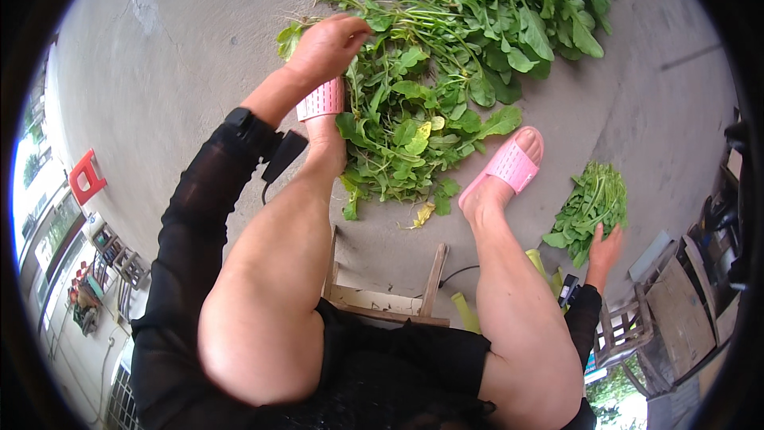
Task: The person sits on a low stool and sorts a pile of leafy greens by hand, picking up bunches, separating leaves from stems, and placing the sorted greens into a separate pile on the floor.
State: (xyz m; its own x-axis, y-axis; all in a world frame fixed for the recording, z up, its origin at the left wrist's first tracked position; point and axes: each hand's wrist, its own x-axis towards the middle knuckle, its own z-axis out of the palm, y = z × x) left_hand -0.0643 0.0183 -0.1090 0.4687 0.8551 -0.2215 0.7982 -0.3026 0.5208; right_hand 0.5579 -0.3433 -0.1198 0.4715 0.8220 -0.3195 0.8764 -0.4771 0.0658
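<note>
My left hand [328, 45] hovers at the left edge of a large heap of leafy greens [418, 89] with long stems and thin roots. Its fingers are curled and the thumb meets the forefinger; whether a stem is between them is hidden. To the right, a smaller bunch of leafy greens [591, 209] lies on the concrete floor, apart from the heap. My right hand [606, 251] touches the near edge of that bunch, thumb and fingers against its leaves. How firmly it grips cannot be seen. A yellowed leaf [424, 215] lies at the heap's near edge.
My feet in pink slippers [513, 161] flank the heap. A wooden stool frame [433, 280] and yellow-green strips [465, 312] are between and beside my legs. A red plastic object [88, 177] stands far left. Wooden boards [680, 304] and a chair [624, 328] are at right.
</note>
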